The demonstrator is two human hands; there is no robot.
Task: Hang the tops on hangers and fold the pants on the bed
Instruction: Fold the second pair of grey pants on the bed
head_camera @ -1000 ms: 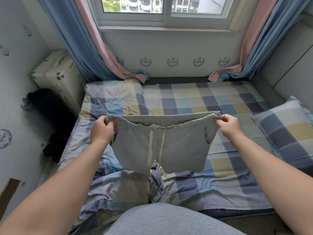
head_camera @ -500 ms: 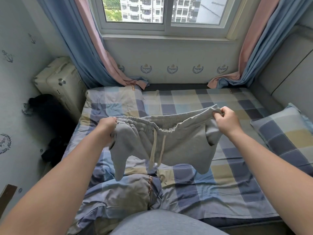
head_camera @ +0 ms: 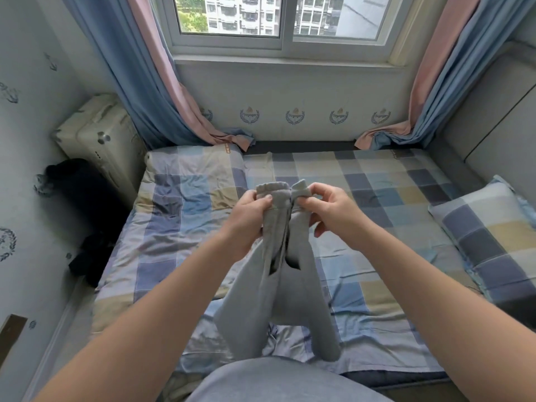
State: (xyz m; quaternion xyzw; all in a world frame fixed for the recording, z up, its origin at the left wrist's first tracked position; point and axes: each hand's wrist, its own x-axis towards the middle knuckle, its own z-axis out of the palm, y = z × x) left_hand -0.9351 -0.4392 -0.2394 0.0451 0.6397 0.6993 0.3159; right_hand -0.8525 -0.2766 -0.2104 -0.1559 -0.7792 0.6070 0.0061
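Grey drawstring shorts (head_camera: 285, 294) hang in the air above the checked bed (head_camera: 377, 198), doubled lengthwise so the two legs dangle side by side. My left hand (head_camera: 249, 219) grips one end of the waistband. My right hand (head_camera: 327, 210) pinches the other end right beside it, the two hands almost touching. The drawstring is hidden inside the fold. No hangers or tops are in view.
A checked pillow (head_camera: 493, 236) lies at the bed's right edge, under a padded grey headboard (head_camera: 493, 117). A cream suitcase (head_camera: 98, 140) and dark bags (head_camera: 84, 204) fill the gap at the left wall. Curtains (head_camera: 150, 82) pool on the bed's far corners.
My hands came together from wide apart, bringing the waistband ends side by side and doubling the shorts, which were stretched flat before.
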